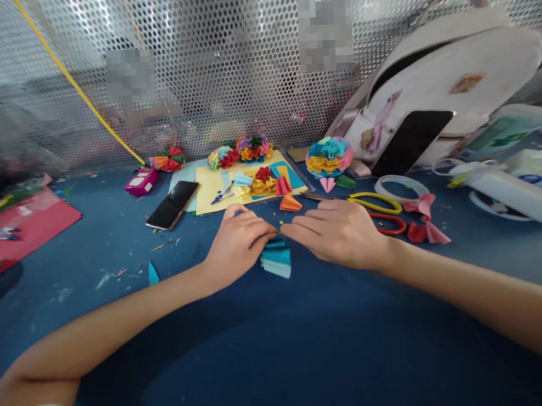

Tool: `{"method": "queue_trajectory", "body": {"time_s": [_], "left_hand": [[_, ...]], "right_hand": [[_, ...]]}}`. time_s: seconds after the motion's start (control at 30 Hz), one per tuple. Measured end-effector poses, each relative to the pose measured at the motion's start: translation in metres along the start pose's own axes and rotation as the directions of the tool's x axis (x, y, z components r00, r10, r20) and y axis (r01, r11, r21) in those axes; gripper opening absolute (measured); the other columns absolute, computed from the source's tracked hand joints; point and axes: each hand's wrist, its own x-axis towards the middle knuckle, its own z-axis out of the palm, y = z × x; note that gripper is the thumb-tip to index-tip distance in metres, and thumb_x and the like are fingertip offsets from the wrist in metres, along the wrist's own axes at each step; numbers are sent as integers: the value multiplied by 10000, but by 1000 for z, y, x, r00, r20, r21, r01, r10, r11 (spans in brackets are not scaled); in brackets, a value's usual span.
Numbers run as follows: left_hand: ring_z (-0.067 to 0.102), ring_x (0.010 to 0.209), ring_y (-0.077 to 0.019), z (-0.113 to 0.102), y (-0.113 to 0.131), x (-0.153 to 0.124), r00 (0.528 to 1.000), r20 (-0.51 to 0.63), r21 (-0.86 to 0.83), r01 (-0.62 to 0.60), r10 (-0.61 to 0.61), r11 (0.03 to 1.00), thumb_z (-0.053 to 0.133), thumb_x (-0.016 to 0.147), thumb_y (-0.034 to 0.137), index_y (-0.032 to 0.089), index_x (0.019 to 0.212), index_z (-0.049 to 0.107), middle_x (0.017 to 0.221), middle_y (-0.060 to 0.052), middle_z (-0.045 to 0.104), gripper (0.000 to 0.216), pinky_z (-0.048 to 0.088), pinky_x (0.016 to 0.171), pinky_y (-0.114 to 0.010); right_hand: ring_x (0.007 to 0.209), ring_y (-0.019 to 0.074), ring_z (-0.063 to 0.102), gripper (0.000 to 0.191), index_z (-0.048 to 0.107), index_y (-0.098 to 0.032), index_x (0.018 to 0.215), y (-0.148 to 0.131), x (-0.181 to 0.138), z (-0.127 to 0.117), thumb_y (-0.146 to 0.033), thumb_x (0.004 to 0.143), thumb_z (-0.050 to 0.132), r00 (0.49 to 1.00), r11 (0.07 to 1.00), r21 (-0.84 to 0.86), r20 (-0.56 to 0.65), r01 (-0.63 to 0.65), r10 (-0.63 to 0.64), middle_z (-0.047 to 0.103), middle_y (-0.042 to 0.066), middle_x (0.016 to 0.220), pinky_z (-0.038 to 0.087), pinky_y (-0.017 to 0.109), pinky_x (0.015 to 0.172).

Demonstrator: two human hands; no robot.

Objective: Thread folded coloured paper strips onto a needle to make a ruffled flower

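Observation:
My left hand [241, 246] pinches the upper end of a piece of blue pleated paper [276, 259], which fans downward from dark to pale blue. My right hand [337, 233] is closed, its fingertips meeting the left ones at the paper's gathered top; what they grip is hidden. Just beyond my fingers lies an orange folded paper piece [290, 203]. Scissors with a yellow handle [379, 203] and scissors with a red handle [394, 224] rest beside my right hand. A small blue paper scrap [153, 273] lies near my left forearm.
Yellow paper sheets [203, 197] carry small folded pieces, with paper flowers [254, 148] behind. A phone [172, 205] and purple box [141, 182] lie left. To the right are a tape roll [400, 188], pink paper bows [427, 232], another phone [412, 142] and a backpack [454, 69] against the perforated metal panel [229, 67].

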Motion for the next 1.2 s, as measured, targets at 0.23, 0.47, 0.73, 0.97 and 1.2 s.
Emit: {"method": "queue_trajectory", "body": {"time_s": [0.23,0.47,0.73,0.97,1.2], "left_hand": [[649,760,-157,1,2,3,983,6,-163,181,-182,970,709,892,119,203,794,762,791,25,780,139,416,844,-358],[645,771,-167,-2,6,5,950,69,-249,311,-303,917,742,842,111,198,723,749,774,23,773,148,432,850,-364],[657,713,-144,-2,4,7,943,111,-318,334,-315,887,760,811,139,185,670,721,721,20,754,154,467,757,-303],[624,639,-120,0,1,7,948,108,-400,316,-298,861,749,762,101,178,644,681,670,29,724,157,488,661,-259],[603,674,-137,0,4,4,962,84,-252,274,-261,928,769,796,128,186,688,650,673,43,688,171,446,769,-316]], "right_hand": [[600,121,536,256,689,-179,912,3,-3,2,-122,1023,465,999,998,44,17,-35,34,690,-22,698,296,323,554],[642,124,583,274,690,-193,936,6,-3,1,-192,1063,448,997,995,73,44,-70,67,730,-8,764,323,316,582],[677,137,631,261,685,-193,939,9,-1,-2,-328,1064,499,987,963,219,65,-156,146,755,8,878,384,299,627],[693,138,627,283,674,-196,902,5,1,-4,-309,1070,477,983,948,266,95,-177,157,742,14,846,391,292,647],[595,119,560,274,684,-188,885,2,-4,4,-205,1058,473,989,945,289,42,-149,143,708,-12,724,346,293,600]]}}
